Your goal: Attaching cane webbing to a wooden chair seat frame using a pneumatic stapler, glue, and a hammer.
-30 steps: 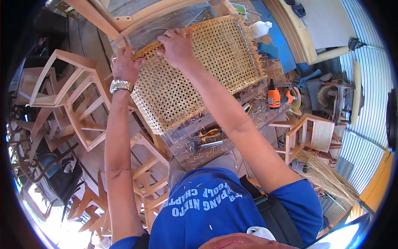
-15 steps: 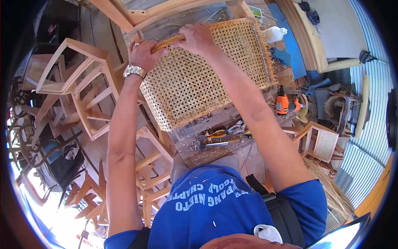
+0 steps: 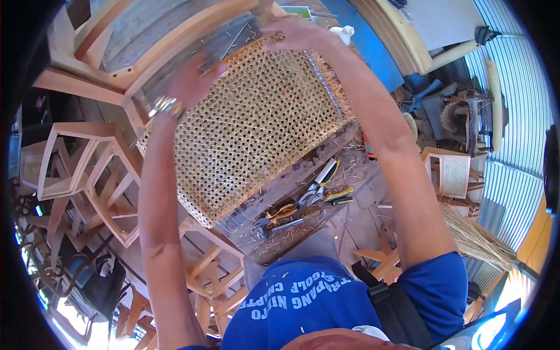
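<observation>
A woven cane panel (image 3: 251, 122) with an open hole pattern and frayed edges lies slanted on the wooden workbench (image 3: 274, 189). My right hand (image 3: 297, 36) is at its far edge, fingers curled on the rim near the far right corner. At the far left side of the panel is my left hand (image 3: 195, 81), smeared by motion, so its grip is unclear; a metal watch (image 3: 167, 107) is on that wrist. Between the hands runs an orange-brown strip (image 3: 245, 49) along the panel's far edge.
Pliers (image 3: 283, 211), garden-style cutters and other hand tools lie on the bench's near side among cane scraps. A wooden chair frame (image 3: 169, 44) stands beyond the panel. More bare frames (image 3: 105, 151) fill the left. A white bottle (image 3: 344, 34) sits far right.
The view has shifted, so the panel sits lower and more tilted. My hands are farther apart: the left is blurred, the right is nearer the panel's far right corner. More tools show.
</observation>
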Tool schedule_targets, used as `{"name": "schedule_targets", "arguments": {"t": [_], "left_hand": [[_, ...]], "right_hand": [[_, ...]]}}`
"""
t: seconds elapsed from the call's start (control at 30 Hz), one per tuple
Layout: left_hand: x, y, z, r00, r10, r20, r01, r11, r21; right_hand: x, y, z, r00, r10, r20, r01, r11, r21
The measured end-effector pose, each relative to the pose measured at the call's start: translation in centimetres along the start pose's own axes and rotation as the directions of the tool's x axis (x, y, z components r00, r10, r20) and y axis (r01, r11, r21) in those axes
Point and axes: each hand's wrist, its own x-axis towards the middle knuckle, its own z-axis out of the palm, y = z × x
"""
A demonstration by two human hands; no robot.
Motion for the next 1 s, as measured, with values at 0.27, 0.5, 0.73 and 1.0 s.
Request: {"name": "schedule_targets", "arguments": {"t": [0.27,0.5,0.73,1.0], "left_hand": [[5.4,3.6,4.7,0.997,0.072,0.015,-0.073,0.996,0.056],[4.4,3.5,5.4,0.995,0.074,-0.074,-0.067,0.993,0.095],[5.5,2.9,6.6,0.998,-0.027,-0.057,0.028,1.0,0.009],[6.4,-0.8,4.9,0.998,-0.069,-0.002,0.069,0.995,0.073]], "right_hand": [[1.5,-2.5,0.5,0.995,0.034,0.092,-0.024,0.995,-0.101],[0.2,-2.6,3.2,0.967,-0.099,-0.233,0.045,0.973,-0.226],[-0.9,-0.8,3.4,0.92,-0.02,-0.391,0.027,1.0,0.013],[-28.8,5.2,-2.6,0.774,0.487,-0.404,-0.298,0.844,0.446]]}}
